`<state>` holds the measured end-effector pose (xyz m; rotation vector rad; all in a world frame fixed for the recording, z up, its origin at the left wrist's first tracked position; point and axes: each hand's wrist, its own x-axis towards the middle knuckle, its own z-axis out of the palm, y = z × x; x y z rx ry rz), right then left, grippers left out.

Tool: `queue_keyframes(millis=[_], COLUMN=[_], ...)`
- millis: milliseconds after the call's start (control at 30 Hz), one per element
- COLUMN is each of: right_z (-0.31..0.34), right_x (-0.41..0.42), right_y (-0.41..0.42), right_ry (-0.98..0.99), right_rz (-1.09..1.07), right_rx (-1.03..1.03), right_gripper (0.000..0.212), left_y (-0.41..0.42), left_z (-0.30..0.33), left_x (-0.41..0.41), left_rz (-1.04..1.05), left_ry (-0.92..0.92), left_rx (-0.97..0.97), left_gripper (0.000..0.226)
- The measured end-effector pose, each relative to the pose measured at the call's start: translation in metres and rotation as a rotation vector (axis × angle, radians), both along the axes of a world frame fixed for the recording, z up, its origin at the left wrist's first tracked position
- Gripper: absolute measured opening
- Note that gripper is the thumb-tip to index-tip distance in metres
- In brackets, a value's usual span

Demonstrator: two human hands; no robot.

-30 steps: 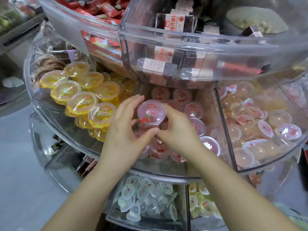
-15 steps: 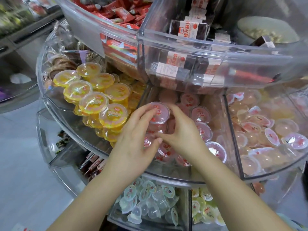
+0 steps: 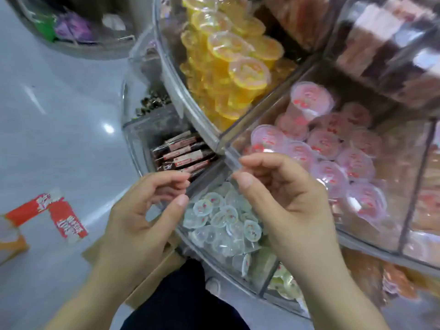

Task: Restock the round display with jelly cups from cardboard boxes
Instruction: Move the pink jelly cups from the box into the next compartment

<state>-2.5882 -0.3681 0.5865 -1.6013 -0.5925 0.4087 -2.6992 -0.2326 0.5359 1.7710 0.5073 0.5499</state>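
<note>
The round display [image 3: 190,101] is clear, glossy plastic with smooth walls and dividers; the pink jelly cups [image 3: 331,160] and the yellow jelly cups [image 3: 238,58] are translucent plastic under shiny printed film lids; the small clear cups [image 3: 221,220] on the lower tier look glossy too. The cardboard box [image 3: 152,284] is matt brown; the floor [image 3: 59,115] is smooth, grey and reflective; the dark snack bars [image 3: 183,156] wear crinkled glossy wrap.
</note>
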Motion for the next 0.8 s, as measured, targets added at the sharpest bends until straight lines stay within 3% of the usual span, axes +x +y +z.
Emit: queue_keyframes(millis=[200,400,633,800], right_z=[-0.107,-0.293,-0.535,-0.682], right_x=[-0.076,-0.138,-0.165,-0.167], right_y=[0.038,0.081,0.134,0.166], right_ry=[0.172,0.131,0.072,-0.230], right_rz=[0.520,0.845,0.855,1.087], right_rx=[-0.314,-0.790,-1.054,-1.283], right_gripper=[0.019,0.019,0.028,0.047], left_y=[0.009,0.013,0.028,0.059], left_z=[-0.133,-0.302,-0.507,-0.640], left_x=[-0.128,-0.224,-0.241,-0.240], left_rz=[0.413,0.655,0.661,0.629], left_ry=[0.259,0.514,0.747,0.891], left_rx=[-0.303,-0.423,-0.626,-1.000], left_gripper=[0.025,0.038,0.021,0.032])
